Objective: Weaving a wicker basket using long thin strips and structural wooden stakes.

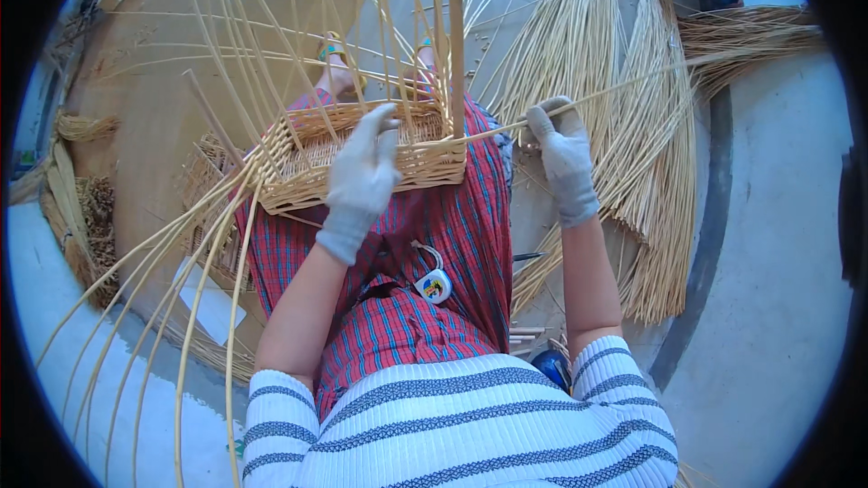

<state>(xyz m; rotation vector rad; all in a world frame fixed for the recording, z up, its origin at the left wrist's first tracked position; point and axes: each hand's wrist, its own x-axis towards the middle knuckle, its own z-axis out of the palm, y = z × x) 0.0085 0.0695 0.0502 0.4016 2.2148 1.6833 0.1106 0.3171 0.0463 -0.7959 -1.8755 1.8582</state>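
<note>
The weaving of a half-built wicker basket (362, 149), resting on the person's lap, appears to be under way. The gloved left hand (362, 172) presses flat, fingers spread, against the near wall of the basket. The right hand (562, 149) is closed around a long willow rod (633, 81) that runs from the basket's right corner out to the right. The next move likely calls for pulling this rod taut and threading it between the upright stakes (271, 45). Bundles of rods (633, 181) lie on the floor to the right.

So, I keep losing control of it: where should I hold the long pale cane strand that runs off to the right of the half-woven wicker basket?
Probably pinch the long pale cane strand close to the half-woven wicker basket, from its right side, as the gloved right hand does; farther out it is thin and whippy.
</note>
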